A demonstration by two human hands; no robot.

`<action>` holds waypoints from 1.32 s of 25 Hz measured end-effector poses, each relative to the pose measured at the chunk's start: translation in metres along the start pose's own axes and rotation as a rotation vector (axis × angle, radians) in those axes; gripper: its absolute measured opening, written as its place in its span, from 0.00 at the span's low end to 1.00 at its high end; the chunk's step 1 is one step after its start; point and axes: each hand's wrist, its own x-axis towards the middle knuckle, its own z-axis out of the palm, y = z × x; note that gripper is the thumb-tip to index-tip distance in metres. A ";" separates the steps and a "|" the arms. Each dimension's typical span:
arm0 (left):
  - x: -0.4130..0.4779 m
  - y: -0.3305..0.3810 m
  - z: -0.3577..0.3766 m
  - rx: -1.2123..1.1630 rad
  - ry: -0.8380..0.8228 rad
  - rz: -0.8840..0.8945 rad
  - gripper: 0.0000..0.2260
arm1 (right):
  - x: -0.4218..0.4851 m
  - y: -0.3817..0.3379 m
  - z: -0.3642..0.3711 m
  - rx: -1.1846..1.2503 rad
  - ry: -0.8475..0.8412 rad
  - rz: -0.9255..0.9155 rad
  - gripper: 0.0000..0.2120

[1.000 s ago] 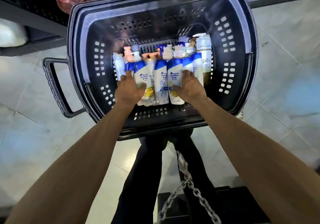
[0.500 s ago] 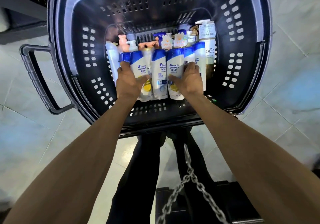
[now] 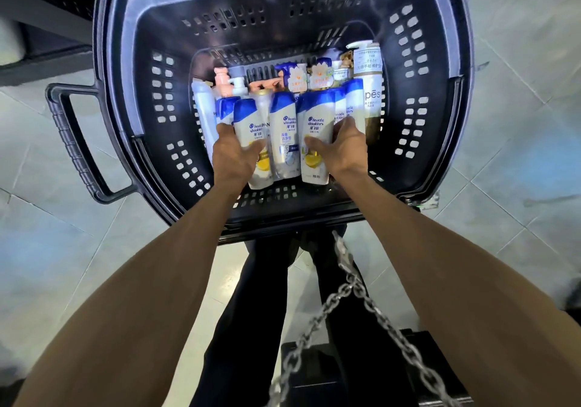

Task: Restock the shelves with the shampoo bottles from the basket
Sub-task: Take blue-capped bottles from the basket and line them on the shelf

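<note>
A black plastic basket (image 3: 132, 70) holds several shampoo bottles standing close together. In the front row are white bottles with blue caps. My left hand (image 3: 234, 155) is wrapped around the left white-and-blue bottle (image 3: 251, 130). My right hand (image 3: 341, 149) grips the right white-and-blue bottle (image 3: 316, 136). A third such bottle (image 3: 283, 136) stands between the two, untouched. Behind them are pump bottles with peach tops (image 3: 221, 76) and a tall cream bottle (image 3: 367, 70) at the right.
The basket's handle (image 3: 70, 142) sticks out to the left over pale floor tiles (image 3: 47, 249). Dark shelf edges (image 3: 37, 61) run along the top left and top right. My dark trousers, a metal chain (image 3: 361, 293) and a black box lie below the basket.
Both hands have closed more firmly round the outer blue-capped bottles, which now sit higher than the middle one. The view has moved closer to the basket.
</note>
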 end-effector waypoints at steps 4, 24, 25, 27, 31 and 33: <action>-0.020 0.013 -0.032 -0.124 0.044 -0.026 0.17 | -0.021 -0.016 -0.035 0.047 -0.019 0.000 0.25; -0.309 0.242 -0.358 -0.768 0.119 0.512 0.09 | -0.366 -0.282 -0.267 0.614 -0.115 -0.596 0.20; -0.324 0.255 -0.375 -0.796 0.147 0.539 0.08 | -0.383 -0.299 -0.279 0.638 -0.116 -0.625 0.16; -0.350 0.279 -0.410 -0.837 0.193 0.577 0.09 | -0.414 -0.328 -0.301 0.680 -0.144 -0.669 0.12; -0.384 0.317 -0.475 -0.877 0.220 0.746 0.11 | -0.468 -0.381 -0.340 0.723 -0.146 -0.815 0.19; -0.401 0.336 -0.502 -0.871 0.238 0.819 0.14 | -0.489 -0.405 -0.355 0.728 -0.125 -0.895 0.18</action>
